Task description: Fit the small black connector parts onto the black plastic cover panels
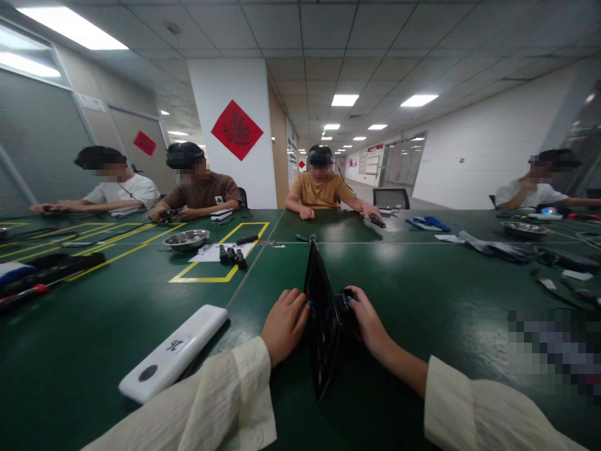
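A thin, glossy black panel (323, 326) stands on edge in front of me, seen almost edge-on, over the green table. My left hand (285, 322) is closed against its left side, with the thumb and fingers bent at the panel. On the opposite side, my right hand (369, 322) is closed around a small black block (342, 303) at the panel's right face. Whether this block is fixed to the panel I cannot tell. Some of my right fingers are hidden behind it. To the left of my left hand lies a long white case (176, 354) with a handwritten number and a dark round spot.
On the green table (399, 275), a metal bowl (186, 239) and several black parts (233, 255) on white paper (211, 252) lie ahead left. Another metal bowl (523, 229), cloths and cables lie to the right. Several people sit around the table, one straight across (322, 190).
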`<state>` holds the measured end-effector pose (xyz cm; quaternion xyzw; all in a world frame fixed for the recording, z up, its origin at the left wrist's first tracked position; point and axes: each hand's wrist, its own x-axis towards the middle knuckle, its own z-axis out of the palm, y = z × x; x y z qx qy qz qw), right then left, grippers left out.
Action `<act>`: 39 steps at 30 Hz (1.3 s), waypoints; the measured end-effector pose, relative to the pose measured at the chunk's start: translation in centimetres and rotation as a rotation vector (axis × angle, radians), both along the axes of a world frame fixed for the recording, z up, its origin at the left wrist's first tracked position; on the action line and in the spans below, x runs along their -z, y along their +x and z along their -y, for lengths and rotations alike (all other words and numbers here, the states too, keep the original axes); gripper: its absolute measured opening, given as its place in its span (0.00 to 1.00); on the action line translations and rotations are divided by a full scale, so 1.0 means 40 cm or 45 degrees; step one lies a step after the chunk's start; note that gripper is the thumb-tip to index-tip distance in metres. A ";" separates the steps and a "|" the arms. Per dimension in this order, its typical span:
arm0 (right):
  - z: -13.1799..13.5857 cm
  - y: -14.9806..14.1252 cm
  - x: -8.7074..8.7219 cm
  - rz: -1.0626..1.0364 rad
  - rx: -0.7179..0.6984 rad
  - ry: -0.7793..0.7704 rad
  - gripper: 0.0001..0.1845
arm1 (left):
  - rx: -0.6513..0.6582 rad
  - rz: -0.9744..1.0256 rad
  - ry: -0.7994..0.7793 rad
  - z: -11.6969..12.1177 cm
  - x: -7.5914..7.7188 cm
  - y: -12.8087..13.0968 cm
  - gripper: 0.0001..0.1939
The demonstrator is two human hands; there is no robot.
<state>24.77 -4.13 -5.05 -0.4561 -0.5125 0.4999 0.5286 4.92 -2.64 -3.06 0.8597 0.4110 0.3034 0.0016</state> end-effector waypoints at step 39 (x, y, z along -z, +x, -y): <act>0.003 0.008 -0.018 -0.010 -0.080 -0.007 0.23 | -0.001 -0.051 -0.072 0.007 -0.017 0.007 0.18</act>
